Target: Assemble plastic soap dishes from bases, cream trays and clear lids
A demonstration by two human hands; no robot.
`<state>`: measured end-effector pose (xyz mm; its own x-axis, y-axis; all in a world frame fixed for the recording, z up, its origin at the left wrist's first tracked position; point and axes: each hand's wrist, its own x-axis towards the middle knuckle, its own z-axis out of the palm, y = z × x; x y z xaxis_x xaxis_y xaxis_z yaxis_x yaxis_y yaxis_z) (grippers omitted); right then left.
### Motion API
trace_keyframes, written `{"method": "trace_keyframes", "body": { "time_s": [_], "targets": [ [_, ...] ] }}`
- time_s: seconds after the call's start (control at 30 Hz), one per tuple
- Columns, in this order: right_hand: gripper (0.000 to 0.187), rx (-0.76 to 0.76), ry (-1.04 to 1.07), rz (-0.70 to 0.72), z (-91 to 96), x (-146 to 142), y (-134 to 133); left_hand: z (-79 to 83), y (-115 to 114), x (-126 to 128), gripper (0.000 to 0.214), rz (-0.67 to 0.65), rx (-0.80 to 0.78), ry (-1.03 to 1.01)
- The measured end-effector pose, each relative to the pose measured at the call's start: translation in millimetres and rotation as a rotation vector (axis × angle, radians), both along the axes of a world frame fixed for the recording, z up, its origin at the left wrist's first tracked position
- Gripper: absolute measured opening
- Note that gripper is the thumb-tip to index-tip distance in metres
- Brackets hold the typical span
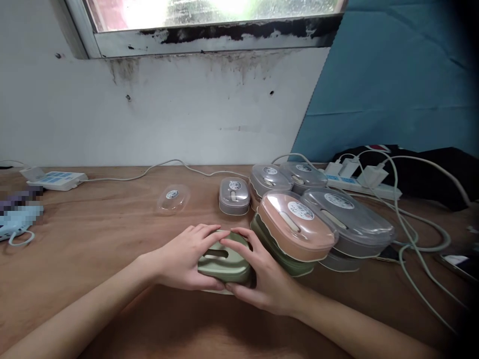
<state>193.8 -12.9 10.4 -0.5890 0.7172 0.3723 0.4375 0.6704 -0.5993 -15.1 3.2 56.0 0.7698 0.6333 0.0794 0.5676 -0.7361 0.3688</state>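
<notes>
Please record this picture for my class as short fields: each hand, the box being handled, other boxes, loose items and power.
Left hand: around the left side of the green box
Right hand: around its right side
Green box: slot in top
Nearby: small grey box with clear cover
Stack: pink box above a dark green box
Loose: clear lid with round label, on the table
Power: white power strip at left

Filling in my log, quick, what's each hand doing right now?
Left hand: closed around the left side of the green box.
Right hand: closed around the right side of the same green box.
</notes>
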Motion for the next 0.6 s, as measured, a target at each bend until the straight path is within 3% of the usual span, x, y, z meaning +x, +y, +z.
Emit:
{"method": "trace_keyframes", "body": {
  "time_s": [0.2, 0.4, 0.53, 0.6],
  "targets": [
    [0.108, -0.036, 0.026, 0.000, -10.6, 0, 5, 1.1, 12, -12, 0.079, 0.083, -0.070, -0.101],
    [0.105, -0.060, 0.001, 0.024, -12.8, 2, 6, 1.4, 18, -18, 0.075, 0.098, -0.098, -0.089],
    [0.095, -0.048, 0.009, -0.055, -14.4, 0, 6, 1.5, 16, -15, 0.076, 0.038, -0.074, -0.095],
    [0.092, -0.030, 0.019, -0.089, -15.8, 0, 7, 0.3, 17, -14, 0.075, 0.078, -0.025, -0.129]
  ]
}}
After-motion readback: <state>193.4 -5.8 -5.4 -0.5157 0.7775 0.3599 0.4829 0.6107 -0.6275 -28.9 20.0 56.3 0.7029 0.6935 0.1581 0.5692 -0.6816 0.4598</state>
